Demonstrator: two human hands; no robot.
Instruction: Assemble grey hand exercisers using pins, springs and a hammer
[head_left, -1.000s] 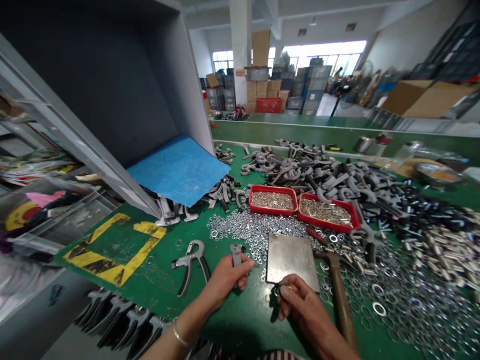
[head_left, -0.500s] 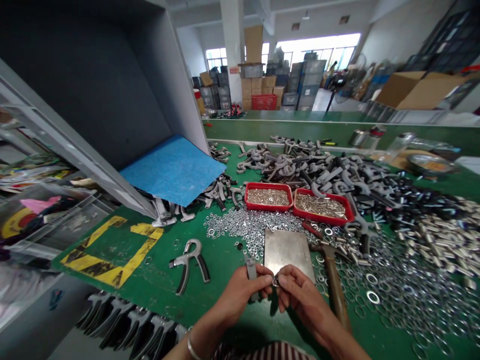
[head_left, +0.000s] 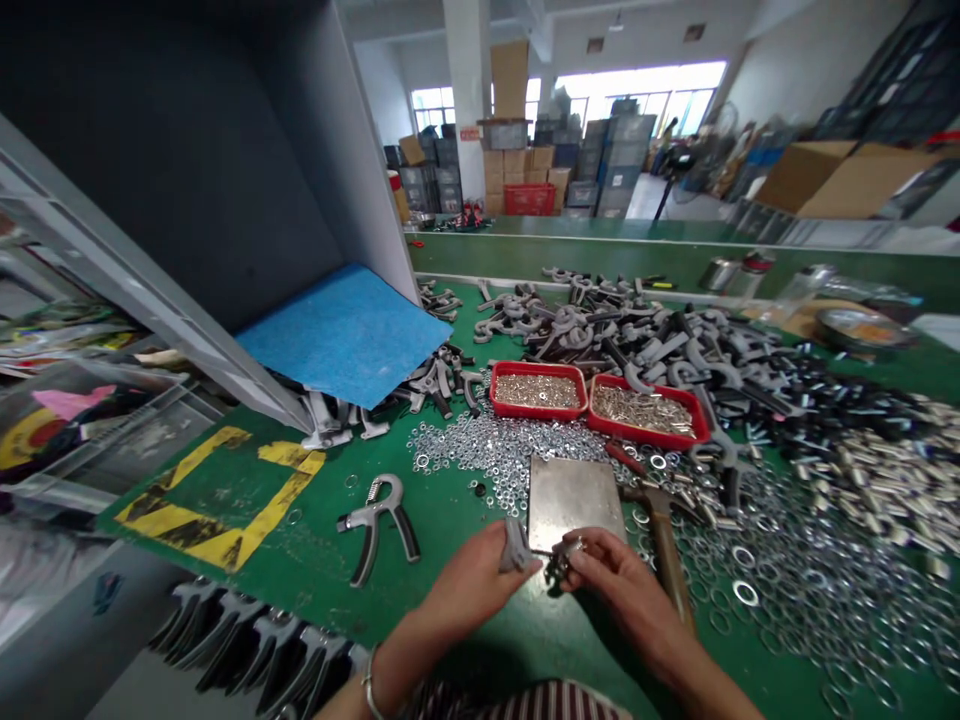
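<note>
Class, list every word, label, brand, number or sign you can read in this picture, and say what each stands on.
No text can be read.
Reddish sign on the pillar: too small.
Dark mark on the grey bin at lower left: too blurred.
Pale label on the stacked crates: too small.

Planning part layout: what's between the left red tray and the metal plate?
Head view: small washer-like metal rings, densely strewn over the green tabletop.
</note>
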